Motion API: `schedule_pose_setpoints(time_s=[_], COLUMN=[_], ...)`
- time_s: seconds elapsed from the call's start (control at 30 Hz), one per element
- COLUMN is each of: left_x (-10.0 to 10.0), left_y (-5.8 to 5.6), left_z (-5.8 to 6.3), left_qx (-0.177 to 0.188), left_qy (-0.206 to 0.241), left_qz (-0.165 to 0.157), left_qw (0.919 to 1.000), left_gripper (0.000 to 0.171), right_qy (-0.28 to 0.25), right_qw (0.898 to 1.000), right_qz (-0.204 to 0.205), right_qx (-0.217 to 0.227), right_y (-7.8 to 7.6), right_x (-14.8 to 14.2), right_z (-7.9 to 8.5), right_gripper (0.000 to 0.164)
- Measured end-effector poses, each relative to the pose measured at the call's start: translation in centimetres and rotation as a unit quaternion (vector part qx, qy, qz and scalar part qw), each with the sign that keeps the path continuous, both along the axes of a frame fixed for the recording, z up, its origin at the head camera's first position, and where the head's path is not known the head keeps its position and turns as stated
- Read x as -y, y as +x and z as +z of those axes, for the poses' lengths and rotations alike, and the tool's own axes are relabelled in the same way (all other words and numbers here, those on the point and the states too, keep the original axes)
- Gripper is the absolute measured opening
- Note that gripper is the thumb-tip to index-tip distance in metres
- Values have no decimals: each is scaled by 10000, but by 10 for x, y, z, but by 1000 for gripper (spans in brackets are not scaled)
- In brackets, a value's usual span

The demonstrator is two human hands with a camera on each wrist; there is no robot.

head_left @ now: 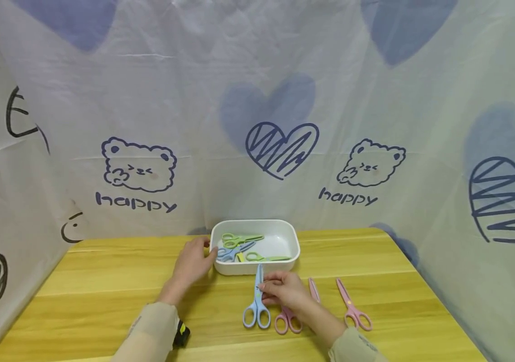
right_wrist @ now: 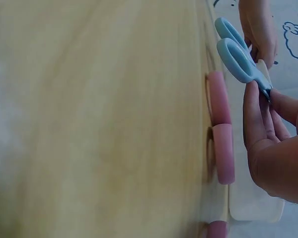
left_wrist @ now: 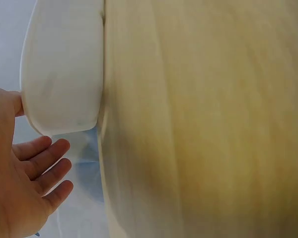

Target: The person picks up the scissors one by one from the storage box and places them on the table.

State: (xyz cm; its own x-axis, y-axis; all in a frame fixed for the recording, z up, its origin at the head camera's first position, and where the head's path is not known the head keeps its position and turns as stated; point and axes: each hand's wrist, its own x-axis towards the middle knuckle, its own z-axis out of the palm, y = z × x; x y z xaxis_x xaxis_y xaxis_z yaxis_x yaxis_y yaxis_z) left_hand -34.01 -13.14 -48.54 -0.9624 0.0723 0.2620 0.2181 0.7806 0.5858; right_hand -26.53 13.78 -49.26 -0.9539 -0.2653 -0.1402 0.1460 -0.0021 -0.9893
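Note:
My right hand (head_left: 286, 290) pinches light blue scissors (head_left: 257, 306) between thumb and fingers near the pivot. In the right wrist view their two handle loops (right_wrist: 237, 59) stick up out of the grip, above the table. My left hand (head_left: 195, 260) is at the left end of a white plastic bin (head_left: 252, 269). Seen from the left wrist, the thumb (left_wrist: 17, 103) meets the bin's rim, while the other fingers (left_wrist: 50, 158) lie loosely extended beside its corner. Inside the bin are green scissors (head_left: 232, 240), blue scissors (head_left: 227, 254) and another green pair (head_left: 254, 257).
Pink scissors (head_left: 283, 322) lie partly hidden under my right forearm. Farther right lies another pink pair (head_left: 351, 311). A black object with a yellow mark (head_left: 181, 334) is beside my left sleeve. Behind the wooden table (head_left: 117, 281) hangs a printed cloth (head_left: 203, 166).

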Motion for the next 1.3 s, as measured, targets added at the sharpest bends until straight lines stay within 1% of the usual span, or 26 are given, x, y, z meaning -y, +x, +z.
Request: schedule_pose_setpoints(time_s=[0.13, 0.33, 0.6, 0.73, 0.97, 1.17, 1.3], left_x=[-1, -3, -2, -2, -3, -4, -4], left_y=[-2, -3, -4, -3, -2, -3, -2], left_z=[-4, -5, -7, -7, -6, -7, -4], left_qx=[-7, -47, 10, 11, 203, 161, 190], left_qy=[35, 70, 76, 115, 240, 232, 177], left_qz=[-8, 14, 60, 52, 72, 70, 62], left_qw=[10000, 10000, 10000, 9999, 9995, 9996, 9996], left_gripper=[43, 42, 43, 42, 44, 43, 43], right_qy=[144, 379, 746, 926, 1193, 1416, 1535], right_qw=[9999, 9991, 9966, 9950, 9918, 9887, 9869], right_qz=[94, 167, 138, 91, 78, 75, 50], right_qx=[1, -62, -313, -375, -462, -482, -502], right_y=[0, 0, 0, -2, -2, -2, -1], right_x=[0, 2, 7, 9, 13, 14, 16], right_z=[-2, -3, -2, -4, -5, -6, -6], right_gripper=[33, 33, 37, 37, 38, 34, 33])
